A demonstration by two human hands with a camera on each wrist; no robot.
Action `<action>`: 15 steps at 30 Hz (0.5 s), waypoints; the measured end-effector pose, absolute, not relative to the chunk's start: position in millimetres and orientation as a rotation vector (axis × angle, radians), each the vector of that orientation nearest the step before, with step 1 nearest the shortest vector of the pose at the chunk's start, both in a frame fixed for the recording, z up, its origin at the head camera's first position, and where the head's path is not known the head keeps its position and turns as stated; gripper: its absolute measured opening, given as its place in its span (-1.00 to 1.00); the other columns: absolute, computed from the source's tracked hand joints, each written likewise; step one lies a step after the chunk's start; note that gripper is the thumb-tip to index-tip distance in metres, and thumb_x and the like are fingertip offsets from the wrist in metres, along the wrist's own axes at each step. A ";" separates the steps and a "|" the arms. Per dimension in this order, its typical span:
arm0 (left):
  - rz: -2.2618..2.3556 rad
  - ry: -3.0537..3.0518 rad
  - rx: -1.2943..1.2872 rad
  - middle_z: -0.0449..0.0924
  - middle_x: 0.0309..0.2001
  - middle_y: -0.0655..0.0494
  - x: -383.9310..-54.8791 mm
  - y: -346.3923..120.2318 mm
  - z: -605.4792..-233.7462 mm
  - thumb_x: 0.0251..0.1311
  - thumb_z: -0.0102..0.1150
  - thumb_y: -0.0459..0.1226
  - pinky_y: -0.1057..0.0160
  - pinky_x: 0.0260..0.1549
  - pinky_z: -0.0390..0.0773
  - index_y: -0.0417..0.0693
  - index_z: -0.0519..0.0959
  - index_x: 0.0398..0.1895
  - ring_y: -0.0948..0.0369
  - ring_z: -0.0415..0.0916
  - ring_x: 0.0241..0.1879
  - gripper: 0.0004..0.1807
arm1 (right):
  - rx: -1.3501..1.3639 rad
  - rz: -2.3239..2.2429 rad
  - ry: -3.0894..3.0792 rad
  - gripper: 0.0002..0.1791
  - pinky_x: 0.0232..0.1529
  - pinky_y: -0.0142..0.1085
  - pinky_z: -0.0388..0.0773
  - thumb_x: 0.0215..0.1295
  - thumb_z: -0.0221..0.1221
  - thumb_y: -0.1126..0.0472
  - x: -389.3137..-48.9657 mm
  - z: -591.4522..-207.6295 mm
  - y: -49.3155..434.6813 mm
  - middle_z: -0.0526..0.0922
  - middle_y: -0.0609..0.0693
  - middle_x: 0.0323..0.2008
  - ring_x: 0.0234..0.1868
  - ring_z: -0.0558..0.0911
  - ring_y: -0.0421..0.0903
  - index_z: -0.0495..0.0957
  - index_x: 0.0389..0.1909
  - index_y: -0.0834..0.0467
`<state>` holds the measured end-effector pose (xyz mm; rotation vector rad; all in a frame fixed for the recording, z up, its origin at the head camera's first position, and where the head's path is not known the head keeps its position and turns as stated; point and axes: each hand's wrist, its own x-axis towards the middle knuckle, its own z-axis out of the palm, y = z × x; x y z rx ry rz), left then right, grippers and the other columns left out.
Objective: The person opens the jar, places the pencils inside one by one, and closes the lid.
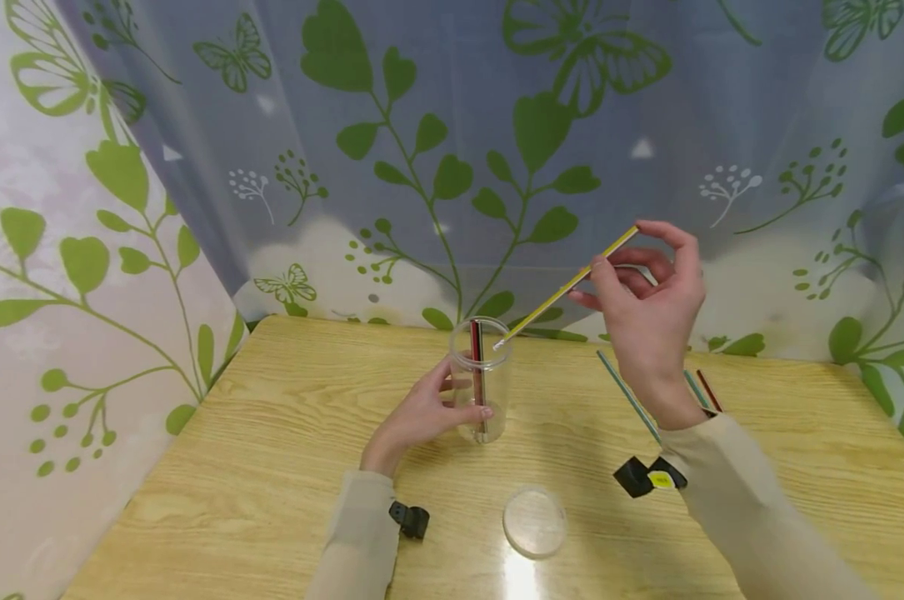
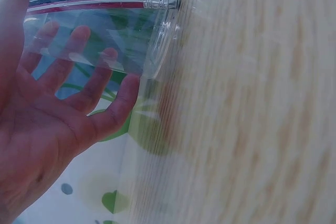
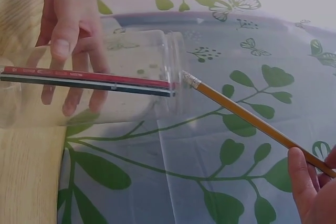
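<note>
A clear jar stands upright on the table, open at the top. My left hand holds it from the left side, thumb in front and the other fingers behind. Inside the jar, a red pencil and a dark pencil lean together, their metal-banded ends at the bottom in the left wrist view. Above and to the right, my right hand pinches a yellow pencil near its upper end. That pencil slants down to the left, its eraser tip at the jar's mouth.
A round clear lid lies in front of the jar. Right of the jar lies a blue-green pencil. Beyond my right wrist are another green pencil and a dark red one, partly hidden. A patterned curtain hangs behind the table.
</note>
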<state>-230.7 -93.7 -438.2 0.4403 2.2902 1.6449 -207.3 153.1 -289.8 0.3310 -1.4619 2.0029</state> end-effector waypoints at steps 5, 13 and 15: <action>1.648 2.297 0.455 0.37 0.45 0.21 -231.4 -93.6 -439.7 0.10 0.55 -0.07 -0.16 0.21 0.56 0.63 0.25 0.47 -0.01 0.36 0.42 -0.09 | 0.382 1.960 -1.558 -0.48 -0.37 -0.18 0.77 0.27 0.20 0.55 -209.9 -295.6 146.3 0.54 0.08 -0.32 -0.40 0.68 -0.07 0.43 0.18 0.09; 1.656 2.290 0.444 0.38 0.44 0.22 -230.7 -93.6 -439.1 0.11 0.54 -0.06 -0.16 0.19 0.57 0.66 0.26 0.45 -0.01 0.36 0.42 -0.11 | 0.384 1.891 -1.693 -0.47 -0.38 -0.19 0.77 0.27 0.21 0.54 -214.4 -302.3 136.2 0.56 0.06 -0.29 -0.37 0.68 -0.03 0.45 0.18 0.05; 1.656 2.288 0.441 0.38 0.44 0.22 -230.4 -93.5 -438.4 0.11 0.54 -0.06 -0.16 0.18 0.58 0.66 0.26 0.45 -0.01 0.36 0.42 -0.11 | 0.394 1.875 -1.723 -0.47 -0.37 -0.19 0.77 0.26 0.22 0.54 -215.8 -304.2 133.1 0.57 0.05 -0.28 -0.37 0.69 -0.06 0.45 0.18 0.05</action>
